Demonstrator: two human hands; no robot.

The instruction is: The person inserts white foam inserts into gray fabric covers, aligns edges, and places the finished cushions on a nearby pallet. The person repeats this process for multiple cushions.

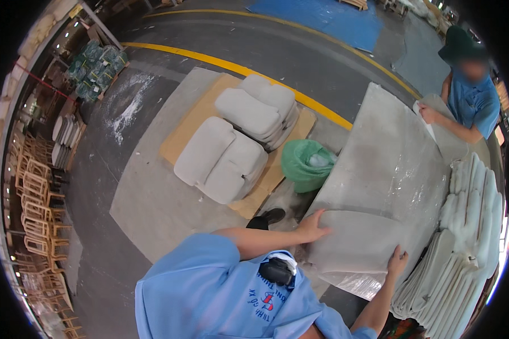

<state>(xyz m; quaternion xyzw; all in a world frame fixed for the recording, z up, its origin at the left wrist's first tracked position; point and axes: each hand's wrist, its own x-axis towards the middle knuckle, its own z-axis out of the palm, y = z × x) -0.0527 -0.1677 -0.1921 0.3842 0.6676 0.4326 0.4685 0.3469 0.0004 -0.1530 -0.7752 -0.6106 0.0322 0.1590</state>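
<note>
Left forearm (260, 241), bare: extended rightward across the lower centre; left grip (314, 227), right of centre, held with digits parted. Right forearm (377, 302), bare: raised obliquely from the lower edge; right grip (397, 262), lower right, fingers directed upward.

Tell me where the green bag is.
In the head view, the green bag sits right of centre, between the stacked grey cushions and the plastic-covered table.
</note>
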